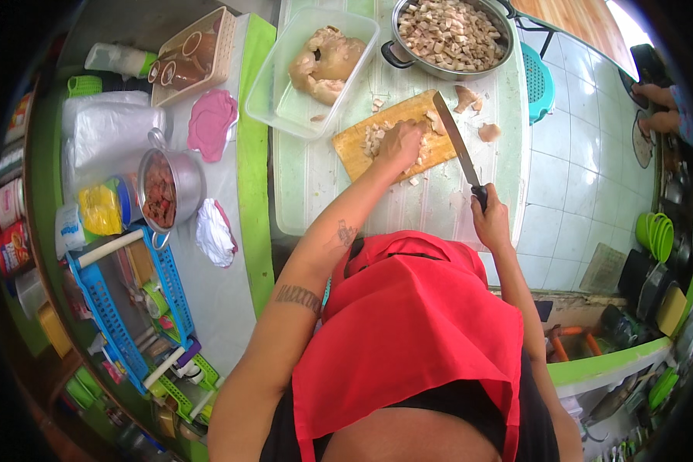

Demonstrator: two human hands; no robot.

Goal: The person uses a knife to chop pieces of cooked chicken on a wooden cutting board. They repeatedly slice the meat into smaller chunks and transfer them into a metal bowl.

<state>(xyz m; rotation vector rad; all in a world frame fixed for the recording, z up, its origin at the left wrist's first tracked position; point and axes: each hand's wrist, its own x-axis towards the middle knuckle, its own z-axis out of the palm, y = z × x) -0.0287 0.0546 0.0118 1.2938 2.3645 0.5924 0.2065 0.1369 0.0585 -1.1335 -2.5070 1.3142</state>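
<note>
My right hand (pixel 490 218) grips the black handle of a long kitchen knife (pixel 456 136), whose blade lies along the right edge of a wooden cutting board (pixel 355 160). On the board, my left hand (pixel 403 143) bends over small diced pieces of pale meat (pixel 374 138); whether its fingers hold any is hidden. A larger pale piece (pixel 436 122) rests by its fingertips. More scraps (pixel 489 133) lie on the table right of the board. Behind stand a clear plastic container (pixel 258 108) with large pale meat chunks (pixel 329 63) and a steel pot (pixel 478 74) full of diced meat (pixel 447 34).
A teal stool (pixel 537 84) stands beyond the table's right edge. The left counter holds a metal pot (pixel 187 182) of reddish meat, cloths (pixel 212 124), a blue plastic rack (pixel 112 323) and a basket (pixel 222 63) with brown mugs. A person's feet (pixel 647 121) are at the upper right.
</note>
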